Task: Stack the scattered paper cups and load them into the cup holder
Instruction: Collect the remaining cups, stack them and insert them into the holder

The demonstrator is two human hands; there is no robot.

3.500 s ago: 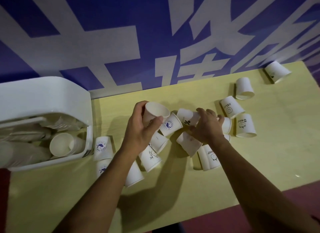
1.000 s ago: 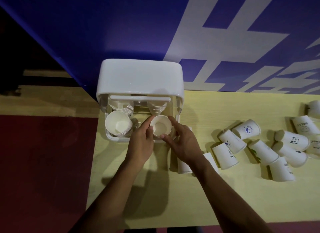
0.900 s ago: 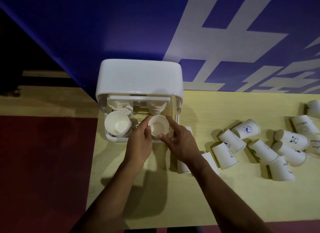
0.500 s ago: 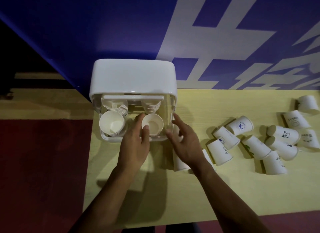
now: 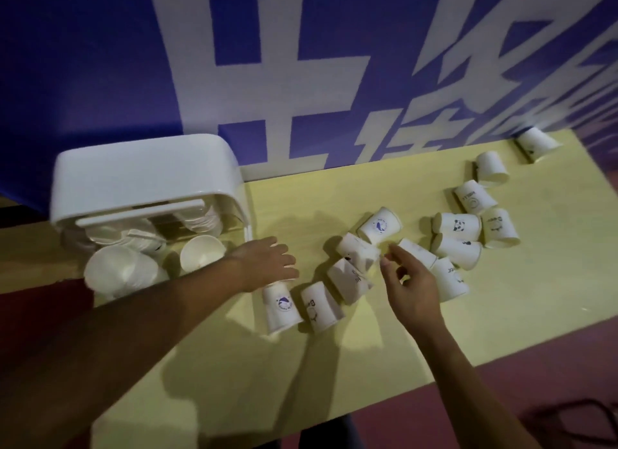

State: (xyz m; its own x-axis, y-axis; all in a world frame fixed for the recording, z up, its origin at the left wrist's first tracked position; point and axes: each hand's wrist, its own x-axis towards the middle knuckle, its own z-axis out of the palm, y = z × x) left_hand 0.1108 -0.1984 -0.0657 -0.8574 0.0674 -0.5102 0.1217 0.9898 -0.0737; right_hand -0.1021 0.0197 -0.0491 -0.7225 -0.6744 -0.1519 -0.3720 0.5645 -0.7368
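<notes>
White paper cups (image 5: 347,281) lie scattered between my hands: left hand (image 5: 264,263) flat, fingers straight, beside the cup holder (image 5: 140,171); right hand (image 5: 409,281) loosely curled, holding nothing.

Dim indoor light leaves the yellow worktop (image 5: 501,281) the brightest patch in a murky frame, and the white top of the cup holder (image 5: 140,171) catches a soft sheen. Arm shadows spread across the worktop toward its near edge, and each of the paper cups (image 5: 458,226) throws a small dark shadow to its left. The lower left corner sinks almost to black. Motion blur smears the holder, the stacks inside it and the left hand (image 5: 264,261). The wide lens bends the worktop's edge and stretches the wall lettering (image 5: 284,81) toward the corners.
</notes>
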